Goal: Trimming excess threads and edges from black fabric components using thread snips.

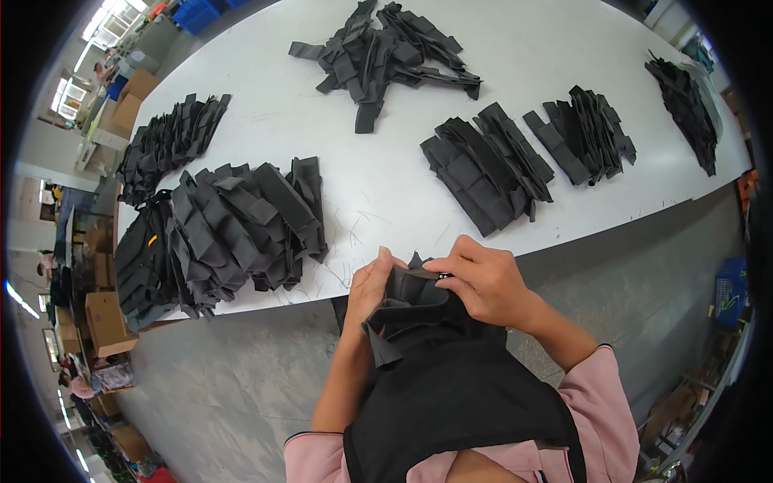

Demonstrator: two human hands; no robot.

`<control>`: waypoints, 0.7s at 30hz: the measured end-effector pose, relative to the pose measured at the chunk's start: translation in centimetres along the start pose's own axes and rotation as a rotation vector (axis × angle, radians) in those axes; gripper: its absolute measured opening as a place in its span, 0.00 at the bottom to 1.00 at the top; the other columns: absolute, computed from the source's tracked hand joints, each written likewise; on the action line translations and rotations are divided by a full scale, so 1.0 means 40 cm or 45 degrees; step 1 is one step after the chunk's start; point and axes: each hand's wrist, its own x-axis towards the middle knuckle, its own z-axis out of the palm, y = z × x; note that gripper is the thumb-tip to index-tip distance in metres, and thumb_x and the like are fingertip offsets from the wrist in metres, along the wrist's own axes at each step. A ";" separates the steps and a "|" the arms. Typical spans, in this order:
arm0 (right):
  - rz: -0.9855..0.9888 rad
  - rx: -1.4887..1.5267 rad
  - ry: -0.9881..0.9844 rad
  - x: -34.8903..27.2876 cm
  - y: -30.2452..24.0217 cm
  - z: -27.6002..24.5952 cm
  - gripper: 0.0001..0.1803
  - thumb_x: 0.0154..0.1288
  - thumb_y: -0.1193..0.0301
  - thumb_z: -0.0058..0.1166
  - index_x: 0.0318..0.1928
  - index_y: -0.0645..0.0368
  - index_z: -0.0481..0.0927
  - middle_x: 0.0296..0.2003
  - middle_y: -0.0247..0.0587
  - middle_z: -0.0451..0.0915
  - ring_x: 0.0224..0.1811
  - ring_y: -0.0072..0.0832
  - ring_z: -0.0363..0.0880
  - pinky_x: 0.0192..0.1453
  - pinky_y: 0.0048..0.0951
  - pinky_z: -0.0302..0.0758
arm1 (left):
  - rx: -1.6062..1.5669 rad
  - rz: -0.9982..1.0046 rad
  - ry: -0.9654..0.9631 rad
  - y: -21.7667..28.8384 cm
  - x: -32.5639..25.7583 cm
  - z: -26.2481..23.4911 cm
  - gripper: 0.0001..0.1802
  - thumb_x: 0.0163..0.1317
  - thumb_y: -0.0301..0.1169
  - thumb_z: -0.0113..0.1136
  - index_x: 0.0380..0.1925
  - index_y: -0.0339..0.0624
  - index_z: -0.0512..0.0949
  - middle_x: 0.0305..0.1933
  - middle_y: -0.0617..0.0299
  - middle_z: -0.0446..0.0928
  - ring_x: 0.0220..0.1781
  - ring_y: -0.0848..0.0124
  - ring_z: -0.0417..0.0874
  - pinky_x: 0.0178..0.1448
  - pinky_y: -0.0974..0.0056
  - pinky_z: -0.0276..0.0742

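Both hands pinch one black fabric piece: the left hand clamps its left edge, the right hand grips its top, fingers curled tight. Beyond the fingertips, matte black fabric stacks fan across the white table. Far left, brown cardboard boxes sit on the floor.

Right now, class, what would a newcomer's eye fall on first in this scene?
First, the left hand and right hand gripping a dark fabric piece at the near table edge. Behind them, the white table carries several fanned stacks of similar dark pieces, with a loose heap at the far side.
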 end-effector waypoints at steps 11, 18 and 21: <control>0.047 0.168 -0.184 0.034 0.008 0.034 0.13 0.45 0.80 0.60 0.35 0.56 0.79 0.27 0.36 0.69 0.23 0.29 0.71 0.25 0.27 0.67 | 0.172 0.000 -0.118 0.003 0.003 0.016 0.27 0.69 0.49 0.42 0.27 0.37 0.77 0.24 0.68 0.74 0.27 0.82 0.69 0.33 0.76 0.64; 0.820 1.251 -0.102 0.014 0.042 0.068 0.04 0.55 0.80 0.55 0.31 0.60 0.74 0.26 0.29 0.70 0.22 0.17 0.64 0.28 0.17 0.62 | 0.349 0.116 -0.018 -0.013 0.005 0.024 0.27 0.70 0.49 0.42 0.25 0.36 0.76 0.23 0.70 0.71 0.26 0.82 0.67 0.31 0.75 0.62; 0.871 1.394 -0.056 -0.007 0.027 0.037 0.04 0.56 0.79 0.55 0.33 0.62 0.74 0.26 0.27 0.70 0.25 0.14 0.64 0.29 0.15 0.61 | 0.358 0.036 -0.016 -0.005 0.008 0.017 0.27 0.69 0.49 0.42 0.25 0.36 0.76 0.21 0.70 0.70 0.25 0.83 0.66 0.30 0.75 0.62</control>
